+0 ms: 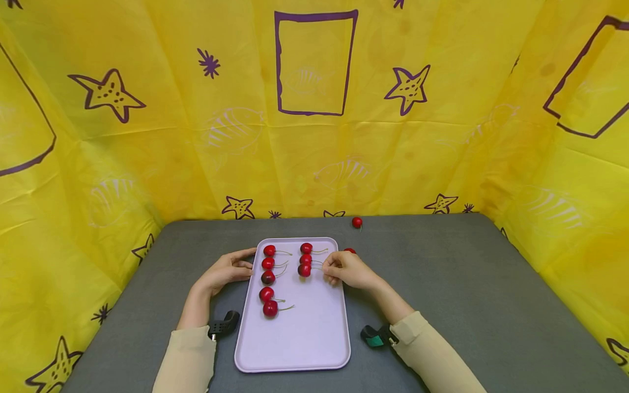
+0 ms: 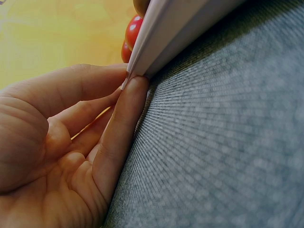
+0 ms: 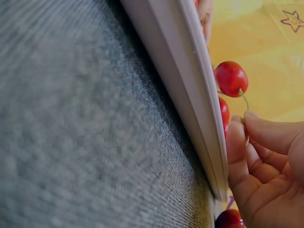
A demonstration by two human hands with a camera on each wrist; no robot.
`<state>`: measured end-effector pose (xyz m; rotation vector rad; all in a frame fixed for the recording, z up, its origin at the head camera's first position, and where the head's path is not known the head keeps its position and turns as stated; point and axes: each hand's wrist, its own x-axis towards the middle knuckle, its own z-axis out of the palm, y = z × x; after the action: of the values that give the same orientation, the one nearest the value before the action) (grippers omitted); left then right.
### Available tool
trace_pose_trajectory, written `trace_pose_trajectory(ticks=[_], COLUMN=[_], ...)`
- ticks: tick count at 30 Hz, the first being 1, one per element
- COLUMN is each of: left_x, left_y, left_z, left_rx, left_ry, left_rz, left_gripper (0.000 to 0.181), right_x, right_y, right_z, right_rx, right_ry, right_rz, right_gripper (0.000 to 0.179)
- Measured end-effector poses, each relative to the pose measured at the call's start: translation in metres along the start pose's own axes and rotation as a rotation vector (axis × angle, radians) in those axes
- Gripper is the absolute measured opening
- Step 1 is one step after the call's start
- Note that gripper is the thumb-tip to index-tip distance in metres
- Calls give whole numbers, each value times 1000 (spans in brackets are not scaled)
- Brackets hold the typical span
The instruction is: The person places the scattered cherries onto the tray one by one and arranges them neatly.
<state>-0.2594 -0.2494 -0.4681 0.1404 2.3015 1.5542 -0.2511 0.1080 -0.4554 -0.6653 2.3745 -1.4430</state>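
A pale lilac tray (image 1: 295,349) lies on the dark table. My left hand (image 1: 228,270) is at its left side; in the left wrist view, the thumb and a finger (image 2: 135,92) pinch the rim. My right hand (image 1: 351,269) is over the tray's right edge, pinching the thin green stem (image 3: 246,100) of a red cherry (image 3: 231,79) between thumb and finger. In the head view that cherry (image 1: 304,270) is lowest in the right column, below two others (image 1: 306,249). Several stemmed cherries (image 1: 270,309) form a column along the tray's left side.
One loose cherry (image 1: 357,222) lies on the table (image 1: 432,262) near its back edge. Another cherry (image 1: 350,250) shows partly behind my right hand. A yellow cloth (image 1: 314,142) with starfish and fish drawings hangs behind and at both sides.
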Motion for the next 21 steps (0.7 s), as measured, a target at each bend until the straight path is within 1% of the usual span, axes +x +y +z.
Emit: trace_pose_trajectory(ticks=[6,11,15,21], left_x=[0,-1,-1,-1], left_y=[1,1,1,1], left_z=[0,1,2,1], left_rx=[-2,2,-1,-2], left_ry=[-1,0,1,5], left_rz=[0,2,2,-1], left_gripper=[70,70,70,70], right_x=[0,0,1,1], right_y=[-2,-3,-2,-2], right_z=[1,2,2,3], right_rx=[-6,-31,-46,-32], right_ry=[-8,-13,0,36], right_rz=[-3,-5,2,17], right_gripper=[12,12,11,10])
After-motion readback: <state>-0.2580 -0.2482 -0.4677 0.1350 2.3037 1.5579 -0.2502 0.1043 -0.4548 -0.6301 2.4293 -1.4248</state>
